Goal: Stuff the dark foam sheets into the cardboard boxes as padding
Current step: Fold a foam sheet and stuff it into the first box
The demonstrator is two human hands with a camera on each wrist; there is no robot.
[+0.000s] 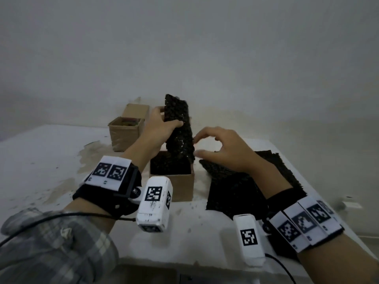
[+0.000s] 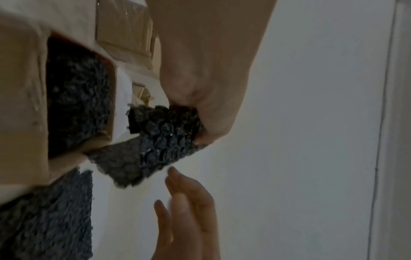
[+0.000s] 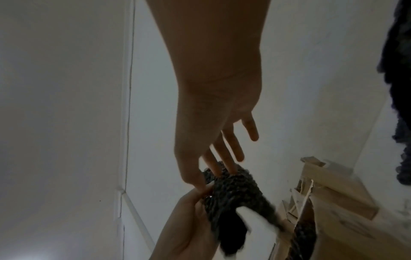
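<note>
Near edge of the table [image 1: 51,160]: my two forearms, each with a wrist rig carrying black-and-white tags. Plaid sleeve [image 1: 57,242] on my left arm.

Next out, right side: stack [image 1: 235,187] of dark foam sheets flat on the table, under my right forearm.

Center: open box [image 1: 180,187], dark foam already lining the inside, visible in both head and left wrist views.

Over that box: my left hand [image 1: 158,128] grips a foam sheet [image 1: 180,138], thumb on the near face, fingers round the far edge. Sheet stands nearly upright, folded over at the top, lower end at the box's right rim; can't tell if it's inside or just on the rim.

My right hand [image 1: 221,150] is just right of the sheet, above the stack, fingers spread and loosely bent, gripping nothing. In the right wrist view the fingertips [image 3: 231,168] reach the sheet's edge; whether they actually touch it I can't tell, frame is blurred.

Farther back, left: second box [image 1: 125,132], open, something pale inside, too dim to identify. A third box [image 1: 135,110] stands right behind it, touching or nearly so.

Beyond: plain wall [image 1: 205,48].
</note>
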